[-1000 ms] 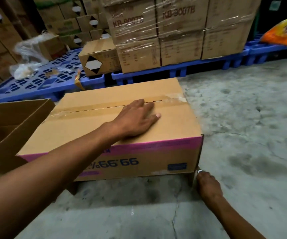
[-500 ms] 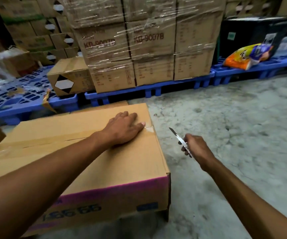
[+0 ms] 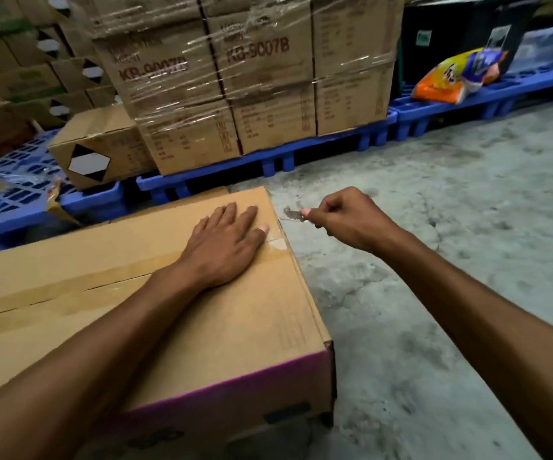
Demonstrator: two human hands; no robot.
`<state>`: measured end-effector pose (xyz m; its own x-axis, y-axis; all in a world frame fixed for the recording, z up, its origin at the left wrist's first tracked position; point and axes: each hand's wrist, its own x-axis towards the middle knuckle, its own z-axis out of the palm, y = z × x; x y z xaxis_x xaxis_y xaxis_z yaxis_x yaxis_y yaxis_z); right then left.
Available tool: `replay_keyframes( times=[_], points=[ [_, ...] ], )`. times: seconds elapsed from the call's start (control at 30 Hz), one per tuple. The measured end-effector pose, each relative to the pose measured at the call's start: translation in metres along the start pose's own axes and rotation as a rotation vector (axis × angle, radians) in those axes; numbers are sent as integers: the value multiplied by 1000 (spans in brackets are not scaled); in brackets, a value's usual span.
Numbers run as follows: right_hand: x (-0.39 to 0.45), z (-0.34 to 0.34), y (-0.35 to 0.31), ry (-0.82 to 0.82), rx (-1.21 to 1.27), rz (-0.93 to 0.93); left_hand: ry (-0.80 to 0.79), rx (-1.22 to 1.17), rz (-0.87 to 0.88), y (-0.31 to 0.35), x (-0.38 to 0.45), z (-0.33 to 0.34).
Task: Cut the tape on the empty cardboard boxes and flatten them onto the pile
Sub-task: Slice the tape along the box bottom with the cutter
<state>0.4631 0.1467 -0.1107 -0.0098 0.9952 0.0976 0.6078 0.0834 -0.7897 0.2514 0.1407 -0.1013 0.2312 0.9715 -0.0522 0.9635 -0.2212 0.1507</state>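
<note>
Flanking the taped box, wrapped cartons crowd blue pallets.

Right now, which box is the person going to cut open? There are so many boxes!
Look at the grey concrete floor in front of the blue pallets. One cardboard box sits alone there, nearest the camera, with the left hand pressed flat on top and the right hand holding a small blade at its edge. Unlike the shrink-wrapped stacked boxes, it has a pink stripe.
</note>
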Motion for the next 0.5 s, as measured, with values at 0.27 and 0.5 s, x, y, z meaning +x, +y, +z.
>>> replay_keyframes(
  times=[0.27, 0.5],
  points=[
    [3, 5, 1, 20, -62, -41, -62, 36, -5, 2, 0, -1],
    [3, 4, 3, 20, -89, -53, -49, 15, 6, 1, 0, -2]
  ],
)
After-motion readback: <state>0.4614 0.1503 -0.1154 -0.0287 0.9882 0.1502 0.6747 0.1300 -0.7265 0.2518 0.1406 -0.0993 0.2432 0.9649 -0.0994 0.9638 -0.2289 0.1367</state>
